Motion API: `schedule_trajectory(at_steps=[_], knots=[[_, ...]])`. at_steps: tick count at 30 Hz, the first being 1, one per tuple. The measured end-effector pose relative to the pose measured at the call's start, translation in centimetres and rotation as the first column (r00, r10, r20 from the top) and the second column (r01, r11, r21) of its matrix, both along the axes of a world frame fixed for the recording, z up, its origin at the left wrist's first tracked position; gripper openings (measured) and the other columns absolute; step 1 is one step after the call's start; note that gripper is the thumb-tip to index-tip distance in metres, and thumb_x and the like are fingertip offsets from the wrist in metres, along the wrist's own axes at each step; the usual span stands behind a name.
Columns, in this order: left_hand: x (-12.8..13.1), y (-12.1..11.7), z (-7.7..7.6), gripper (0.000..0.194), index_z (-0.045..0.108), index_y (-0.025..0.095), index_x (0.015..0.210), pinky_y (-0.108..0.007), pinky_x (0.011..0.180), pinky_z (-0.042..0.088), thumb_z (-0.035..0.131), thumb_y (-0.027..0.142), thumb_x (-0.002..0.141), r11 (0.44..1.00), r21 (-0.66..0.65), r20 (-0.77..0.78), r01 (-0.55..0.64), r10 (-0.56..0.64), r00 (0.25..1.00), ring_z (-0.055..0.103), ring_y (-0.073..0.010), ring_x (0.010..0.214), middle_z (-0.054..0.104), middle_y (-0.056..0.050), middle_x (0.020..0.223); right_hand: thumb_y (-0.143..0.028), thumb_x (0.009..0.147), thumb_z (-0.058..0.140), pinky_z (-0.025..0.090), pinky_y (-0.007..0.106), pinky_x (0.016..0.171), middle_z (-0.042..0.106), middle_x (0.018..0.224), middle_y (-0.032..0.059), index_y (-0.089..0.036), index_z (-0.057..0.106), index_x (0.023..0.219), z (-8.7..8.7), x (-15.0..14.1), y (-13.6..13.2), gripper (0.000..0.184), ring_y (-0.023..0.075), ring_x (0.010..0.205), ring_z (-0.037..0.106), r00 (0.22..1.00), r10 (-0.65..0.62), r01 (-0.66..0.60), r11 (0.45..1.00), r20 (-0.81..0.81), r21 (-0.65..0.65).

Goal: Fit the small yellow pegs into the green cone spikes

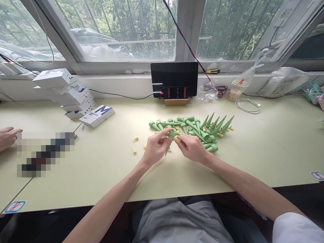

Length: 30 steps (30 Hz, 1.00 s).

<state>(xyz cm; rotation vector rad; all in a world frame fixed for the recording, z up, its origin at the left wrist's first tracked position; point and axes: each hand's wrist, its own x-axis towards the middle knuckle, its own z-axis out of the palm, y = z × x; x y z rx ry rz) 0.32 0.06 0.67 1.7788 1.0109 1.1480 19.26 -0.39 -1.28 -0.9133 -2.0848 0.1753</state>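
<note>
Between the thumb and fingers of my left hand (155, 148) is a green plastic watering spike (168, 147), its cap end up and its point angled down. My right hand (192, 147) pinches a small yellow valve (176, 138) close against the spike's cap end; whether the two touch I cannot tell. Just behind both hands lies a pile of green spikes (194, 126) mixed with small yellow pieces. Several spikes with yellow valves (220, 125) stand at the pile's right side. A few loose yellow valves (135, 151) are scattered left of my left hand.
A phone (175, 92) showing a timer leans on a dark tablet (174, 76) at the back. White boxes (73, 92) are stacked at the left, with one box (97, 115) lying in front. Another person's hand (8, 137) rests at the far left. A coiled cable (249, 106) lies at right.
</note>
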Motion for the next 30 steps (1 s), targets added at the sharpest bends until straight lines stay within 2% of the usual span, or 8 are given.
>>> schedule_trajectory(at_steps=[8,12,14,21,30], knots=[[-0.1,0.0,0.2,0.031,0.07,0.023,0.118,-0.021,0.047,0.05,0.063,0.036,0.09,0.999,0.024,-0.033,-0.026,0.026,0.999,0.055,-0.0077,0.052,0.067,-0.003,0.086,-0.032,0.102,0.044,0.029,0.026,0.051,0.042,0.058,-0.0032,-0.02,0.044,0.071,0.3,-0.2,-0.3,0.033,0.0106,0.05,0.033,0.993,0.013,-0.03,0.989,-0.114,-0.148],[-0.1,0.0,0.1,0.03,0.071,0.023,0.115,-0.022,0.053,0.055,0.065,0.036,0.089,0.999,0.039,-0.012,-0.033,0.033,0.999,0.064,-0.0117,0.065,0.071,-0.006,0.097,-0.038,0.101,0.047,0.029,0.025,0.048,0.045,0.054,-0.0036,-0.02,0.049,0.07,1.1,-0.3,-0.7,0.036,0.0098,0.046,0.035,0.974,0.02,-0.092,0.945,-0.224,-0.315],[0.0,0.0,0.1,0.029,0.072,0.024,0.113,-0.022,0.056,0.057,0.066,0.036,0.088,0.998,0.042,-0.008,-0.04,0.04,0.999,0.066,-0.0132,0.07,0.071,-0.006,0.099,-0.038,0.1,0.048,0.029,0.025,0.048,0.046,0.054,-0.0035,-0.019,0.05,0.069,1.2,-0.4,-0.7,0.036,0.0096,0.046,0.036,0.968,0.019,-0.108,0.931,-0.25,-0.348],[0.0,0.1,0.0,0.03,0.071,0.023,0.116,-0.022,0.051,0.054,0.064,0.034,0.088,0.998,0.051,-0.022,-0.029,0.03,0.999,0.059,-0.0097,0.058,0.07,-0.005,0.092,-0.036,0.099,0.048,0.028,0.026,0.05,0.038,0.056,-0.0043,-0.02,0.042,0.068,0.4,-0.3,-0.3,0.036,0.0101,0.05,0.031,0.986,0.006,-0.044,0.973,-0.166,-0.227],[0.0,0.1,-0.1,0.032,0.069,0.022,0.117,-0.021,0.045,0.048,0.063,0.034,0.089,1.0,-0.004,-0.013,-0.007,0.007,1.0,0.053,-0.0082,0.054,0.064,-0.004,0.086,-0.026,0.101,0.043,0.027,0.026,0.053,0.043,0.061,-0.0015,-0.021,0.042,0.072,0.0,0.1,0.1,0.029,0.0119,0.054,0.034,1.0,0.005,-0.004,0.999,0.011,-0.036]])
